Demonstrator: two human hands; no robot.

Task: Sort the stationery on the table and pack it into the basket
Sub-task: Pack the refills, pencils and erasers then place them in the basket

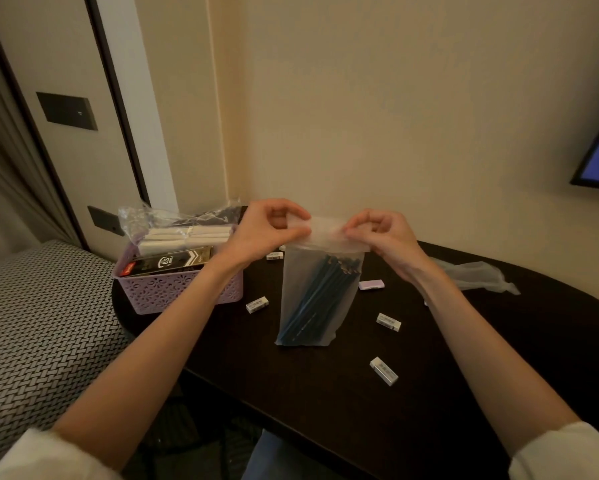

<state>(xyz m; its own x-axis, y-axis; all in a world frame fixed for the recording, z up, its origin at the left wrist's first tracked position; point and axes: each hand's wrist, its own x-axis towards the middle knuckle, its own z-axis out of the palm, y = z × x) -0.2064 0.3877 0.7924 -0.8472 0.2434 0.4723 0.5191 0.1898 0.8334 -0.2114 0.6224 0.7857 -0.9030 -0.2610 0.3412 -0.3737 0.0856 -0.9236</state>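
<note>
A person holds a frosted plastic bag point(320, 289) upright above a dark tabletop point(325, 393), its bottom edge at or just above the surface. The left hand point(268, 230) and the right hand point(383, 233) each have a narrow pinch grip on the bag's top strip, thumb against fingertips, one at each end of the opening. Inside the bag a bundle of dark blue-green pencils point(315, 296) leans diagonally. The step in hand appears to be sealing or opening this bag; which one cannot be told. If it is sealing, the next move calls for pressing along the strip, then carrying the bag left to the basket. The lilac perforated basket point(177, 285) sits at the tabletop's left end and already holds a clear-wrapped white pack point(184, 237) and a black box point(168, 263) marked "0.5"; its other writing is too small to read. Several small erasers point(384, 370) with unreadable labels lie loose around the bag, still to be packed. A second, empty frosted bag point(474, 277) lies on the right.
</note>
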